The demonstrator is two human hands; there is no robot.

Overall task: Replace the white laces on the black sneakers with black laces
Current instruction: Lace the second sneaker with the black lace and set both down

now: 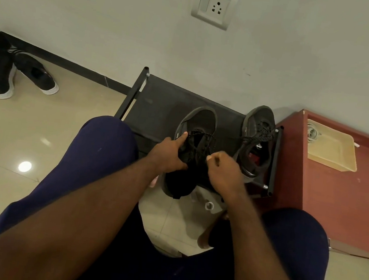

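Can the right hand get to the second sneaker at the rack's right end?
Probably yes: the second sneaker sits on the rack just beyond the right hand, with nothing between. The hand would first have to release the black lace it pinches.

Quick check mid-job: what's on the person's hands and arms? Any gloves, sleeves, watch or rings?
Nothing worn shows. The left hand and right hand are bare, without gloves, and no ring is visible. The left forearm and right forearm are bare to the frame's edge, with no sleeve, watch or band in view. Dark navy blue cloth covers the thighs.
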